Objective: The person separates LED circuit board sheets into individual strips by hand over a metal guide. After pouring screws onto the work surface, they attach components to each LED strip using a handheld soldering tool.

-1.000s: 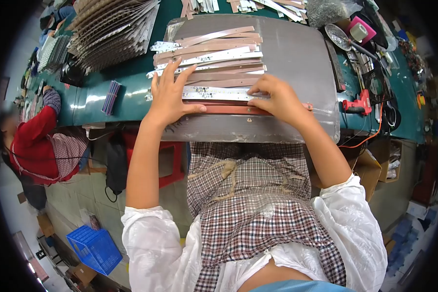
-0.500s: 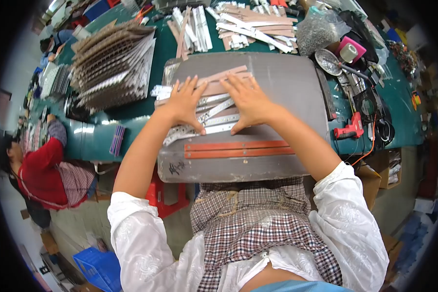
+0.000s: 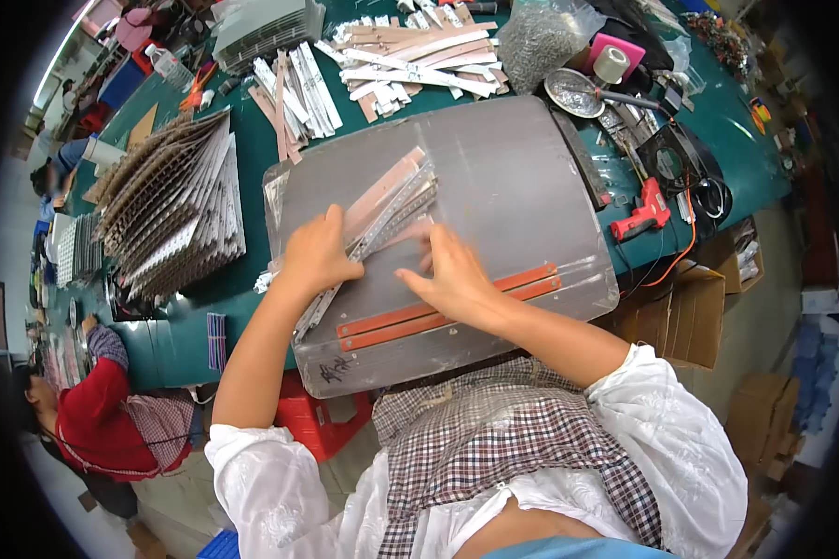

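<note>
A loose bundle of narrow metal and pinkish-brown strips (image 3: pixel 387 210) lies slantwise on a grey board (image 3: pixel 503 168). My left hand (image 3: pixel 317 252) is closed around the bundle's left side, thumb across the near strips; its other fingers are partly hidden. To the right, my right hand (image 3: pixel 452 275) has its thumb and index finger apart, beside the end of a pinkish strip. Its remaining fingers are blurred, and whether they touch that strip is unclear. Two orange-red bars (image 3: pixel 447 306) are fixed along the board's near side.
Behind the board lie piles of strips (image 3: pixel 429 56). A stack of ridged sheets (image 3: pixel 172 210) stands left. On the right are a red hand tool (image 3: pixel 645 210), a round metal dish (image 3: pixel 573 91) and a cable. A co-worker in red (image 3: pixel 98 410) sits at left.
Both hands have gone from spread flat over the strips to their sides. The strips are now gathered closer together and more slanted. The whole view has turned, tilting the board.
</note>
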Available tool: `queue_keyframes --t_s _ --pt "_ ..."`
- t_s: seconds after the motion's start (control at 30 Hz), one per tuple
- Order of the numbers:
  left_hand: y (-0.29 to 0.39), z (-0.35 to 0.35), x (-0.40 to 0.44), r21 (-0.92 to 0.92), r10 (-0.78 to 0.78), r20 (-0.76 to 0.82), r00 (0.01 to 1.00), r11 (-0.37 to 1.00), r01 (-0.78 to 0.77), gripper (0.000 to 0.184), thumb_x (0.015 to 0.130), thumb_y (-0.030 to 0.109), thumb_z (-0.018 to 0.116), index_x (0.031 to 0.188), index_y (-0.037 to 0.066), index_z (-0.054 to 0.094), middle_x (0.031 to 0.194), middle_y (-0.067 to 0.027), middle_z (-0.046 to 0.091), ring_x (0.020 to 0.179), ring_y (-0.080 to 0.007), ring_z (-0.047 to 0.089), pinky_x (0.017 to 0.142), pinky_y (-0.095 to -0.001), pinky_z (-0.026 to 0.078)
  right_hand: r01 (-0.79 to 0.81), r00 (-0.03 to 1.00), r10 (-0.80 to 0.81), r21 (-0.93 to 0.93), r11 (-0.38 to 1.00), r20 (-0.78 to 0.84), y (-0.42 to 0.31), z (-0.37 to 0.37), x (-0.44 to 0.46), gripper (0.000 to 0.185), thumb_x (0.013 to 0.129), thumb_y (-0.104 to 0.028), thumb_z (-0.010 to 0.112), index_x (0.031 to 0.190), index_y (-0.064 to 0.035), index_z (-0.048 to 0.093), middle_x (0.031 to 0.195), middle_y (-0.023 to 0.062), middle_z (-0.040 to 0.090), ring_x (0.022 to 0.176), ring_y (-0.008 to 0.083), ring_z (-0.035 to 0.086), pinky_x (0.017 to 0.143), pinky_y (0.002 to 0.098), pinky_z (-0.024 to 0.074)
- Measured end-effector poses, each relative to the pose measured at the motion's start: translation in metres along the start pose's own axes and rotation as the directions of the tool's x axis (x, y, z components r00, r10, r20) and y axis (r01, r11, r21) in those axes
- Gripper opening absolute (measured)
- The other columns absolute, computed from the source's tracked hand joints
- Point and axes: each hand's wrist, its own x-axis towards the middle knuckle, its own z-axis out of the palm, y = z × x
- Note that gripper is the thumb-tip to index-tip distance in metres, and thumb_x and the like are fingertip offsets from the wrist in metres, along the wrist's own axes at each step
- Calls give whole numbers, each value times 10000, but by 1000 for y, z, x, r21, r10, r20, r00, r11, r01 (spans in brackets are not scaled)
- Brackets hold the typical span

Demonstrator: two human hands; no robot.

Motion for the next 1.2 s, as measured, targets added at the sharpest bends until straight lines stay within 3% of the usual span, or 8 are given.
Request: queue_keyframes --t_s 0.13,0.37,0.6,0.73,0.83,0.93,1.0,1.2 --pt "6 -5 3 18 -12 28 1000 1000 12 597 556 301 793 979 9 488 904 -268 665 849 -447 661 732 -486 535 -227 972 143 603 765 184 25 32 11 936 815 -315 797 1431 158 275 1249 277 578 1190 308 591 977 379 496" --pt "1 -24 8 -6 -149 116 982 989 151 753 560 324 799 1161 -41 531 1012 -302 667 971 -442 662 843 -446 522 -197 972 -23 861 468 235 5 60 25 1120 867 -282 753 1540 51 -78 1573 270 198 1456 336 278 1183 425 265" --pt "22 -35 6 -701 -206 17 978 695 159 601 644 220 752 1151 -59 592 1029 -205 688 894 -272 692 810 -358 537 43 984 -174 913 406 31 -28 25 7 1101 885 -282 746 1547 24 -78 1624 208 94 1460 361 263 1175 457 282" --pt "69 -41 5 -897 -208 163 964 375 233 513 703 123 706 1159 -75 581 983 -150 678 824 -204 677 725 -329 552 239 965 -237 749 618 -113 -7 -11 -2 1043 873 -292 761 1549 16 28 1536 272 219 1358 404 412 1061 470 438" --pt "95 -15 11 -954 -225 135 965 233 188 474 722 120 714 1127 -76 566 926 -132 669 759 -196 670 679 -330 555 418 903 -334 373 828 -271 16 -64 -11 569 936 -318 675 1353 35 515 1264 215 606 1192 311 588 999 394 471" --pt "120 17 17 -978 -263 176 949 65 200 367 769 171 705 1045 -32 570 818 -94 637 654 -165 644 604 -313 554 274 780 -366 -249 929 -508 68 -140 9 336 915 -275 665 1114 -5 659 1071 187 674 1037 335 632 888 417 502" --pt "139 27 16 -977 -263 213 941 -75 200 394 776 173 705 1064 -40 542 805 -90 629 628 -168 647 593 -323 574 -103 696 -430 -672 733 -575 123 -179 30 309 853 -254 708 1065 -31 675 1101 187 647 1015 349 615 835 464 512" --pt "162 50 13 -958 -247 262 933 -183 221 402 783 167 700 1084 -36 525 811 -79 627 650 -169 653 630 -330 589 -343 841 51 -458 820 -538 180 -221 38 390 754 -274 797 984 25 702 1089 230 674 1042 377 644 878 447 521"
